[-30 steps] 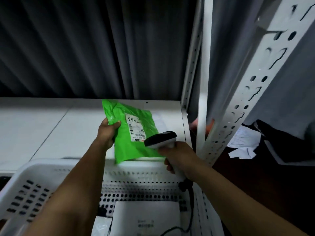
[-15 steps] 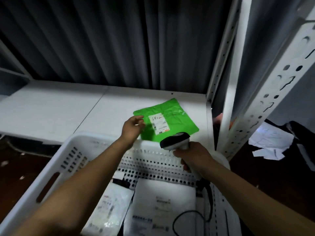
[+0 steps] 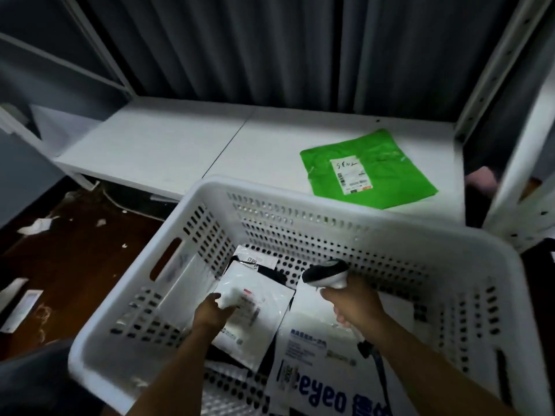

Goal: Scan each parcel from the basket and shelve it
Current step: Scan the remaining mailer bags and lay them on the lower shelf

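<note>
Lying label-up in the basket (image 3: 300, 196): white parcel (image 3: 255, 313), left hand (image 3: 211, 313) on its near edge, grip or mere touch impossible to tell. Pinch clear of the barcode, lift flat, tilt toward the scanner (image 3: 326, 276) clamped in the right hand (image 3: 354, 304). Beyond, green parcel (image 3: 366, 169) flat on the shelf (image 3: 180, 145).

the basket (image 3: 330, 202) is white moulded plastic, punched full of holes, with a dull sheen along its rim. the shelf (image 3: 168, 151) is a smooth, matt white board. on it, the green parcel (image 3: 390, 187) is thin glossy plastic film, creased, with a matt paper label (image 3: 350, 175). the upright (image 3: 516, 163) beside it looks like white painted metal. behind hangs a dark pleated cloth curtain (image 3: 240, 46). the small white mailer (image 3: 255, 328) in the basket is slick, shiny plastic. the scanner (image 3: 327, 276) is hard plastic, black and white, faintly glossy. the floor (image 3: 75, 250) is dark brown with a polished look, strewn with paper scraps (image 3: 36, 226).
</note>
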`<act>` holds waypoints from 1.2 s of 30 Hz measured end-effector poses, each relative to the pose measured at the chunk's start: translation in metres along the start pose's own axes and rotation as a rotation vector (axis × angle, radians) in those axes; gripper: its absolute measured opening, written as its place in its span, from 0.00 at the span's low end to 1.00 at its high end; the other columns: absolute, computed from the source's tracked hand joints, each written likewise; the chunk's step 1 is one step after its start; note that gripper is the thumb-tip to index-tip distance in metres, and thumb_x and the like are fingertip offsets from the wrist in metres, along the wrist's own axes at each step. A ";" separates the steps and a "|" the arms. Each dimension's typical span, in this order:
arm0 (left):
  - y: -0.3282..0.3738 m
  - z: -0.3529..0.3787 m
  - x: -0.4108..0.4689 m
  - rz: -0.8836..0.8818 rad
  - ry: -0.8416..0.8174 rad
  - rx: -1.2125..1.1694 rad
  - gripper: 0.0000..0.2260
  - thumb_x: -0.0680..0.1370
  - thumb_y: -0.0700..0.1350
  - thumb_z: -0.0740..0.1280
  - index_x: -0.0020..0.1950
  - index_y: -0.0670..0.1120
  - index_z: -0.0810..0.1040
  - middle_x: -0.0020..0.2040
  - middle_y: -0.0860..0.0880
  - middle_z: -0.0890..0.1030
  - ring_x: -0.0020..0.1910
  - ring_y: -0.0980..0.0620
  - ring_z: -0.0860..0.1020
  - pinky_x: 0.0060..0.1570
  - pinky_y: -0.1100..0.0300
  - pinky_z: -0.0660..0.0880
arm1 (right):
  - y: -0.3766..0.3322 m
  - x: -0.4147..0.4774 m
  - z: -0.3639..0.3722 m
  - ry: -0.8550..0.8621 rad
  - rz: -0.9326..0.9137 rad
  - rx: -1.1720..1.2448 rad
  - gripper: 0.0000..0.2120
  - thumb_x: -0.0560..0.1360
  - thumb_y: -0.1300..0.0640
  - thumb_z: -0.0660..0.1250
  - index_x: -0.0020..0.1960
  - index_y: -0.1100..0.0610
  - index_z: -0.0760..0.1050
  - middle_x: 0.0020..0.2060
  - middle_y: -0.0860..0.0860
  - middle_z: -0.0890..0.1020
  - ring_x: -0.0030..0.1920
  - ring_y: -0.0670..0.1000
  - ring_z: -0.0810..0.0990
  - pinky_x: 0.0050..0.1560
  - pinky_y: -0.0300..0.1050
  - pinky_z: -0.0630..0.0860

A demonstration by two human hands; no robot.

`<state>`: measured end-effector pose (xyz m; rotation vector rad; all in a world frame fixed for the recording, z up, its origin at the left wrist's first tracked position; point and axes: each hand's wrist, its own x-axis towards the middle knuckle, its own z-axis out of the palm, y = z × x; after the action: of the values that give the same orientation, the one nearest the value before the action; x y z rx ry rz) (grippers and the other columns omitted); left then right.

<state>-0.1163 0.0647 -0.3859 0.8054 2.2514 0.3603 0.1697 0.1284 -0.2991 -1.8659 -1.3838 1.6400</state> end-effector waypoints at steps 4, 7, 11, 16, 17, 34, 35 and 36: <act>-0.019 0.008 0.044 -0.016 -0.009 0.142 0.32 0.72 0.50 0.75 0.71 0.40 0.68 0.61 0.39 0.77 0.60 0.40 0.76 0.58 0.54 0.74 | 0.005 0.030 0.043 -0.026 0.010 0.057 0.09 0.74 0.55 0.71 0.39 0.58 0.76 0.30 0.52 0.79 0.28 0.50 0.77 0.31 0.38 0.72; -0.033 0.023 0.064 -0.073 -0.020 0.304 0.40 0.70 0.56 0.75 0.74 0.42 0.61 0.66 0.38 0.72 0.65 0.40 0.72 0.62 0.51 0.72 | 0.013 0.042 0.061 -0.044 0.015 0.037 0.08 0.73 0.55 0.72 0.39 0.57 0.75 0.30 0.53 0.80 0.28 0.51 0.77 0.33 0.41 0.73; -0.039 0.036 0.064 -0.047 -0.040 0.382 0.43 0.72 0.56 0.73 0.77 0.42 0.53 0.72 0.39 0.65 0.71 0.40 0.66 0.68 0.51 0.66 | 0.020 0.052 0.075 -0.036 0.050 0.027 0.07 0.71 0.55 0.72 0.40 0.58 0.76 0.30 0.53 0.80 0.29 0.53 0.78 0.34 0.44 0.73; -0.035 0.042 0.062 -0.102 -0.047 0.564 0.49 0.69 0.64 0.72 0.78 0.46 0.47 0.75 0.38 0.58 0.74 0.37 0.57 0.71 0.45 0.58 | 0.028 0.058 0.084 -0.029 0.114 0.154 0.06 0.69 0.58 0.73 0.41 0.59 0.78 0.27 0.53 0.79 0.27 0.54 0.76 0.35 0.47 0.73; -0.034 0.042 0.062 -0.110 -0.047 0.575 0.50 0.68 0.64 0.73 0.77 0.46 0.48 0.75 0.38 0.59 0.74 0.37 0.57 0.71 0.45 0.57 | 0.030 0.057 0.084 -0.023 0.125 0.175 0.05 0.69 0.58 0.73 0.41 0.59 0.78 0.26 0.53 0.79 0.27 0.54 0.76 0.35 0.47 0.73; 0.024 -0.045 -0.021 0.322 0.289 -0.049 0.08 0.81 0.40 0.63 0.59 0.44 0.75 0.54 0.44 0.78 0.47 0.47 0.76 0.45 0.55 0.72 | -0.025 0.009 0.033 -0.167 -0.155 0.068 0.05 0.72 0.55 0.73 0.41 0.55 0.78 0.24 0.48 0.76 0.25 0.49 0.74 0.32 0.42 0.72; 0.029 -0.054 -0.031 0.380 0.310 -0.089 0.08 0.81 0.40 0.62 0.59 0.44 0.75 0.53 0.45 0.78 0.46 0.49 0.76 0.46 0.54 0.74 | -0.030 0.003 0.027 -0.166 -0.219 0.009 0.05 0.72 0.55 0.73 0.42 0.54 0.78 0.25 0.47 0.76 0.26 0.48 0.75 0.32 0.42 0.73; 0.035 -0.066 -0.040 0.426 0.334 -0.137 0.08 0.81 0.40 0.62 0.59 0.45 0.75 0.52 0.47 0.78 0.44 0.51 0.76 0.47 0.53 0.75 | -0.036 -0.003 0.021 -0.153 -0.287 -0.062 0.05 0.71 0.55 0.74 0.43 0.52 0.78 0.27 0.46 0.78 0.27 0.48 0.76 0.33 0.43 0.74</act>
<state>-0.1249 0.0644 -0.3010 1.2256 2.3079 0.8970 0.1350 0.1361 -0.2776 -1.5114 -1.6929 1.6359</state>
